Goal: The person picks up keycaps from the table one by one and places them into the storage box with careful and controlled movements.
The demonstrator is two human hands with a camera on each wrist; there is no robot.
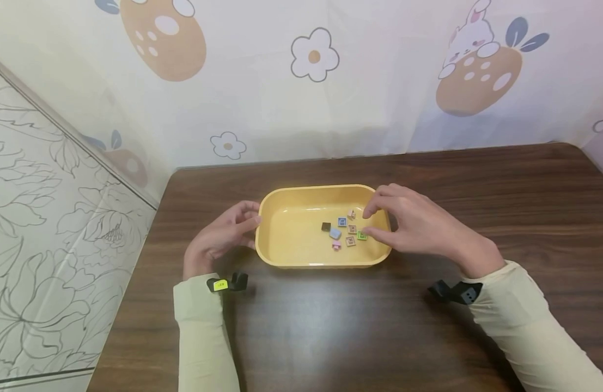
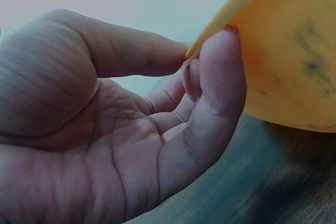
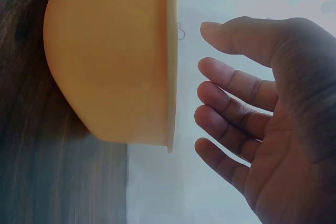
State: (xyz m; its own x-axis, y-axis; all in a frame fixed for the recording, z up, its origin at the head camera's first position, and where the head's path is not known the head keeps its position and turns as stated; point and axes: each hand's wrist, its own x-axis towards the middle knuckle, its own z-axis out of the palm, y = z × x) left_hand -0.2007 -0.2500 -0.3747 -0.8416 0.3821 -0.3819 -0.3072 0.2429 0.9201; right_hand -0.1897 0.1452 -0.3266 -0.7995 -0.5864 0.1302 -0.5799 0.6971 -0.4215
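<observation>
A yellow plastic basin (image 1: pixel 291 239) with rounded corners lies on the table. Several small tiles and beads are gathered in its right half, among them a black one (image 1: pixel 326 227), a blue one (image 1: pixel 342 222), a light blue one (image 1: pixel 335 233), a pink one (image 1: pixel 336 245) and a green one (image 1: pixel 362 236). At the basin's left end, my left hand (image 1: pixel 232 226) pinches the rim between thumb and fingers. My right hand (image 1: pixel 414 220) hovers over the right end, thumb and fingertips spread apart with nothing seen between them. In the right wrist view its fingertips stay clear of the rim.
The dark wooden table (image 1: pixel 301 326) reaches back to a wall covering (image 1: pixel 262 98) printed with flowers and rabbits. To the left stands a white panel (image 1: pixel 46 228) with line-drawn flowers. A black wrist device (image 1: pixel 463 292) sits on the right sleeve.
</observation>
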